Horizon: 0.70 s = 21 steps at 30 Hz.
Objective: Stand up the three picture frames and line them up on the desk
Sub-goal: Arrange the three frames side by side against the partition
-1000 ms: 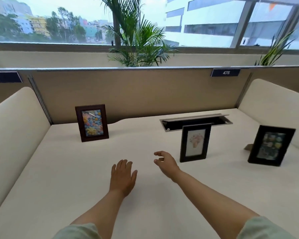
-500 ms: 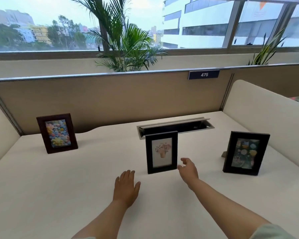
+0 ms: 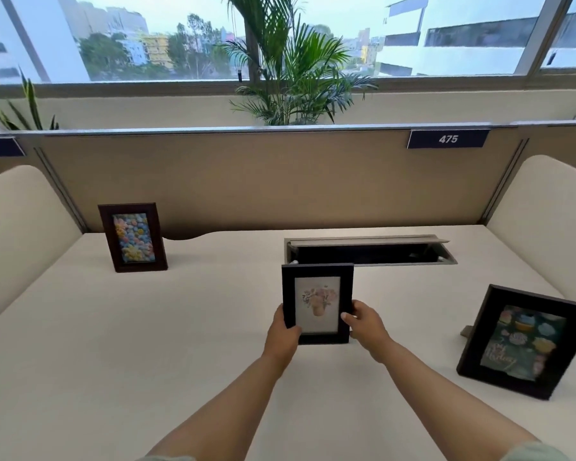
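Two bare forearms reach forward over the pale cream bench (image 3: 80,377), and both hands grip the same upright picture at mid-bench. The left hand (image 3: 281,336) clasps the lower left edge of the small black rectangular frame with a flower-pot print (image 3: 317,302), thumb laid on its front, while the right hand (image 3: 366,326) clasps the lower right edge, its fingers (image 3: 346,317) closed on the frame's border. The frame stands vertical, its bottom edge at or just above the bench; which of these cannot be told. To the right and a little nearer sits the larger black frame with a dark cupcake picture (image 3: 526,341), leaning back on its rear prop. Well apart on the far left stands the dark brown wooden frame with a pastel-coloured picture (image 3: 132,237), close to the tan partition wall (image 3: 280,184). Just behind the held frame lies the open grey cable tray (image 3: 369,251) set into the bench. A navy label reading 475 (image 3: 448,139) sits on the partition, with a green palm plant (image 3: 290,68) beyond it at the window.
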### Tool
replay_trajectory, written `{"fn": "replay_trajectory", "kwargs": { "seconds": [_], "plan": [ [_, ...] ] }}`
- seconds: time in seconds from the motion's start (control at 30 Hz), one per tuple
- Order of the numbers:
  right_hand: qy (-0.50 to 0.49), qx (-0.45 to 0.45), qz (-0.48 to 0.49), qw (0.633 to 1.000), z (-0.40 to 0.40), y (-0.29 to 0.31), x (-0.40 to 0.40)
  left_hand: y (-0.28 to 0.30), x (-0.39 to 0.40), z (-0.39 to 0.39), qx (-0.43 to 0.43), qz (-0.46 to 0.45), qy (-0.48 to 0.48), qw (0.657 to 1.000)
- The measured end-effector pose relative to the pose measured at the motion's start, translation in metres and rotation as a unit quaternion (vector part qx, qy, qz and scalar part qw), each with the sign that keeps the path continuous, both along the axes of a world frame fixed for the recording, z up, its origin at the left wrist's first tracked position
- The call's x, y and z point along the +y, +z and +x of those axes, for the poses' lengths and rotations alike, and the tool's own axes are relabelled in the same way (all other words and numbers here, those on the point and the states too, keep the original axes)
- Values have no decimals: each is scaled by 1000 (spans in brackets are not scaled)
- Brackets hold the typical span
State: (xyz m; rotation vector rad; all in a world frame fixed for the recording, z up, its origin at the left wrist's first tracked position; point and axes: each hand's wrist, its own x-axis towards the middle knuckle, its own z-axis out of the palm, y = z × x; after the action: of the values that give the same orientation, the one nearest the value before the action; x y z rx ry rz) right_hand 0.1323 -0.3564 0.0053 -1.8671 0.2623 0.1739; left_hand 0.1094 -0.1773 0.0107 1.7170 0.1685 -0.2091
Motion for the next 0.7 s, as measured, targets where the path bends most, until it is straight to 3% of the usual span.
{"fn": "replay_trajectory", "kwargs": {
  "seconds": [0.2, 0.43, 0.7],
  "plan": [
    [14, 4, 39, 999, 8, -1, 15, 2, 17, -1, -5, 30, 14, 999],
    [36, -13, 60, 997, 18, 13, 87, 13, 82, 9, -61, 63, 42, 995],
    [28, -29, 45, 998, 55, 28, 189, 1, 200, 15, -45, 203, 88, 974]
  ]
}}
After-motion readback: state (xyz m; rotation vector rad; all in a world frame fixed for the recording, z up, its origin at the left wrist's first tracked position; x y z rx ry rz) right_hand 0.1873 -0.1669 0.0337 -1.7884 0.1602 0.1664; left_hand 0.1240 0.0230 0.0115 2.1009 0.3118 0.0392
